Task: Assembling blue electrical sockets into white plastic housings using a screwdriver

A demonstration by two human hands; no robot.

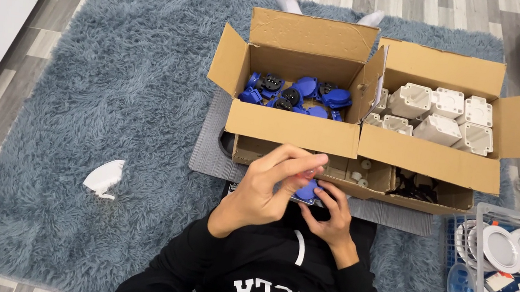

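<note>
My right hand (330,217) grips the blue socket cover (306,191) close over my lap, before the cardboard boxes (297,129), while my left hand (269,192) pinches a small part at its top, best kept square and steady.

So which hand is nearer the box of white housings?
Right. The right hand is below the box of white housings, nearer its front wall; the left hand sits further left, under the box of blue parts.
</note>
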